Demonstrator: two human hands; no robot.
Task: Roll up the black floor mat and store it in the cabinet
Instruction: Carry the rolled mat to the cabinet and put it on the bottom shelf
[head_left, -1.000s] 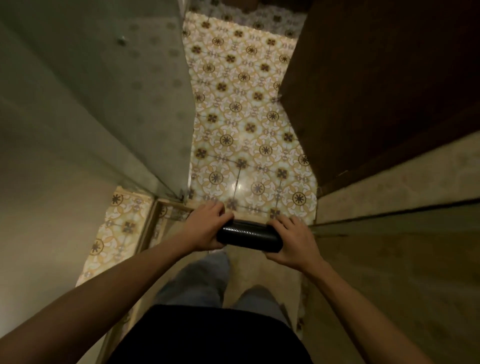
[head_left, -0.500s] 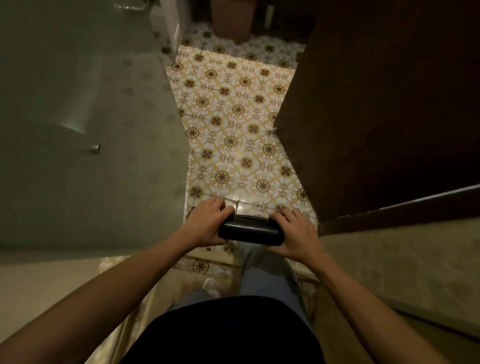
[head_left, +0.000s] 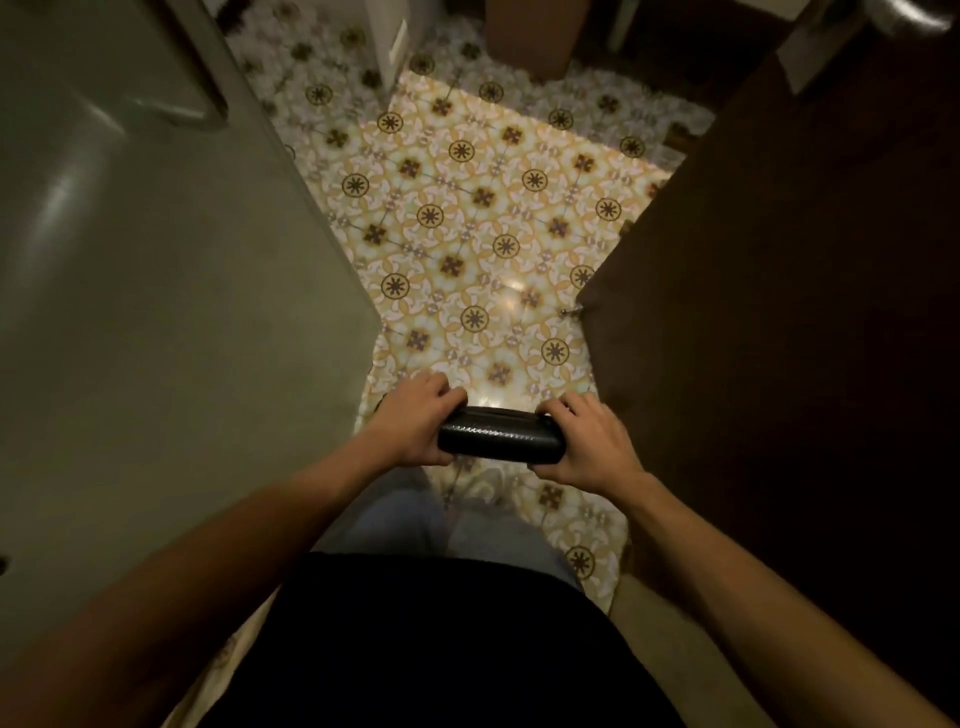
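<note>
Now, on the left, a grey panel (head_left: 156, 312). Left hand (head_left: 415, 423) clamped on one end of the rolled mat (head_left: 501, 435), held level above the patterned floor (head_left: 483, 223). Right hand (head_left: 589, 441) clenched round the other end. On the right, a dark door (head_left: 779, 338).

A home interior is indicated: a narrow passage is floored with ornate patterned tiles (head_left: 483, 218), flanked by a grey-green wall (head_left: 156, 312) and a dark wooden door (head_left: 779, 312).
</note>
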